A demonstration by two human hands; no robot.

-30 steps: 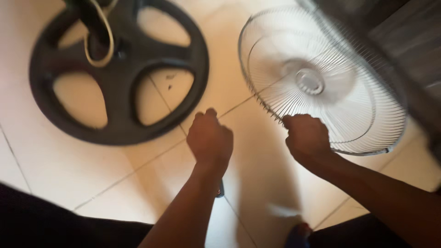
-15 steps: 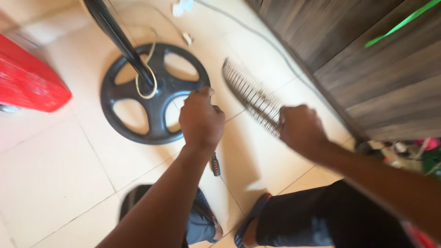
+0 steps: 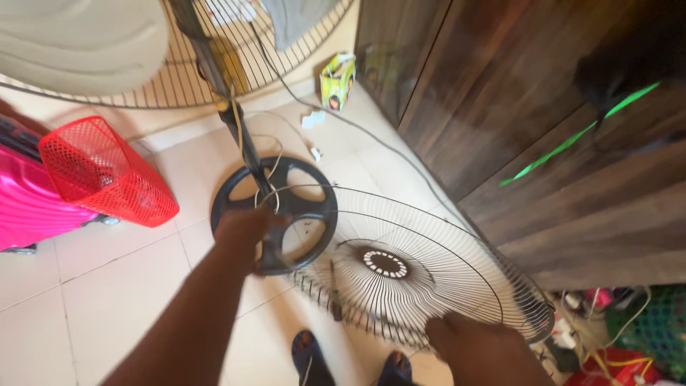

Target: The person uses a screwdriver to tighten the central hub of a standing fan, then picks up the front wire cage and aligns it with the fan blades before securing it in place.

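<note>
A round wire fan guard (image 3: 400, 236) with a dark centre ring is held nearly flat above the tiled floor. My left hand (image 3: 243, 229), blurred, is closed on the guard's left rim, just over the black spoked fan base (image 3: 314, 196). At the bottom of the view, my right hand (image 3: 475, 343) grips the guard's near right rim. From the base a dark pole (image 3: 236, 121) rises to the fan's rear wire guard (image 3: 179, 78) and cream motor housing (image 3: 78, 39) at the top left.
A red mesh basket (image 3: 107, 171) and a pink suitcase (image 3: 28, 207) stand at the left. A dark wooden wardrobe (image 3: 536, 129) fills the right. A small green box (image 3: 337, 78) and a cable (image 3: 386, 146) lie by the wall. My sandalled feet (image 3: 309, 356) are below.
The guard has been lifted and turned from edge-on to nearly flat. The view has tilted up, showing the fan head. Both hands have stayed on the rim, now further apart.
</note>
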